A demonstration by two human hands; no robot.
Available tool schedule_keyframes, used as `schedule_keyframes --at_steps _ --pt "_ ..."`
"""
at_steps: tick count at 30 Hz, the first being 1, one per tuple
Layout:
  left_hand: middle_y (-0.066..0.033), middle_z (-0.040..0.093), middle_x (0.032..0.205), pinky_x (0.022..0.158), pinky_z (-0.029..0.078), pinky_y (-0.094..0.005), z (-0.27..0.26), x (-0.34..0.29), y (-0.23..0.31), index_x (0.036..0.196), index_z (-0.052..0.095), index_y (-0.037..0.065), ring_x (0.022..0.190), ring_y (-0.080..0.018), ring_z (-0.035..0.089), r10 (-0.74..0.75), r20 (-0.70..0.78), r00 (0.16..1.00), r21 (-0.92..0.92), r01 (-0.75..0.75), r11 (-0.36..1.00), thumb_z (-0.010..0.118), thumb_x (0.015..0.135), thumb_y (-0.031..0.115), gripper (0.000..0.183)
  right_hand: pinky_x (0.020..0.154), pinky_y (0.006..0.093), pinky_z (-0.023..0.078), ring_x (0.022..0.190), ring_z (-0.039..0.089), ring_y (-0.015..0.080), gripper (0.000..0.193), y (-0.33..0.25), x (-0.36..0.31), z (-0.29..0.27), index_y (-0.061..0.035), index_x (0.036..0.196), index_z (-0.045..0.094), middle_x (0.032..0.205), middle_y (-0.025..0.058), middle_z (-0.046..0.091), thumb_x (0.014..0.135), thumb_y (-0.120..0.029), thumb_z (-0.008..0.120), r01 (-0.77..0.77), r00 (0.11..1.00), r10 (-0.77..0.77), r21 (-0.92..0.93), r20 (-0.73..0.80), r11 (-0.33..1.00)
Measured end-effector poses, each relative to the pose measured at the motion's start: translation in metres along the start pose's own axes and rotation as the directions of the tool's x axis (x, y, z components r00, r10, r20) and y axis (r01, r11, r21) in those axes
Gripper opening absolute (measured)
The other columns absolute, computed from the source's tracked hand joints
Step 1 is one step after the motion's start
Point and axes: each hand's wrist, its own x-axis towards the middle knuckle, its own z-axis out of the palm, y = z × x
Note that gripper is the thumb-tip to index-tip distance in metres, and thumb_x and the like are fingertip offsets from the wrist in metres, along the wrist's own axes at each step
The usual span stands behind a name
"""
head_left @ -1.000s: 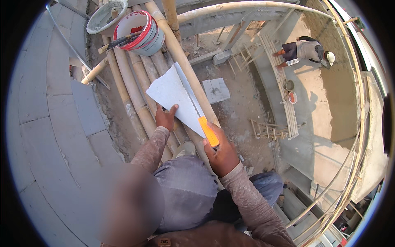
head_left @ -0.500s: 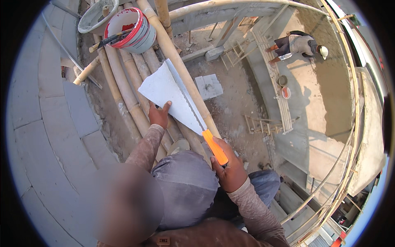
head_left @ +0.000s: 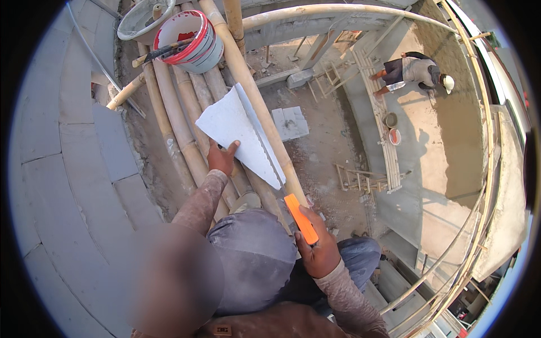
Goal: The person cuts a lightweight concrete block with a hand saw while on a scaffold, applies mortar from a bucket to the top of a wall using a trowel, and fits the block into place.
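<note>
My right hand (head_left: pixel 320 248) is closed around the orange handle of a handsaw (head_left: pixel 302 218). Its toothed blade runs away from me along the right side of a pale, wedge-shaped piece of lightweight block (head_left: pixel 232 125). How deep the blade sits in the block I cannot tell. My left hand (head_left: pixel 222 158) grips the block's near left edge, thumb on top and the other fingers partly hidden beneath. The block rests on bamboo poles (head_left: pixel 180 125) in front of my knee.
A red-rimmed white bucket (head_left: pixel 205 53) with a tool across it stands beyond the block, beside a grey basin (head_left: pixel 131 28). A block wall (head_left: pixel 84 186) rises at left. Far below right, a person in a white helmet (head_left: pixel 420 70) bends at a partly plastered wall.
My right hand and the saw handle have drawn back toward me, away from the block's tip. The left hand keeps its hold on the block. The view has shifted slightly.
</note>
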Motion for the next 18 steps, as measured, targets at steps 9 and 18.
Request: schedule_keyframes --at_steps 9,18 --pt "-0.0166 0.064 0.129 0.082 0.060 -0.0461 0.005 0.004 0.006 0.153 0.034 0.006 0.110 -0.0301 0.067 0.133 -0.034 0.991 0.067 -0.131 0.989 0.079 0.090 0.023 0.079 0.097 0.0435 0.053 0.118 0.062 0.0474 0.055 -0.040 0.011 -0.022 0.0002 0.144 0.047 0.134 0.0286 0.060 0.093 -0.007 0.067 -0.107 0.981 0.082 0.138 0.175 0.985" --pt "-0.0123 0.059 0.135 0.084 0.056 -0.0513 0.001 0.009 0.005 0.150 0.039 0.009 0.119 -0.0300 0.061 -0.044 0.057 0.997 -0.025 0.045 0.999 0.079 0.090 0.026 0.074 0.102 0.0454 0.051 0.124 0.061 0.0436 0.057 0.009 -0.053 -0.014 -0.0047 0.148 0.048 0.137 0.0264 0.060 0.095 -0.014 0.066 -0.071 0.997 0.070 0.099 0.011 0.993"
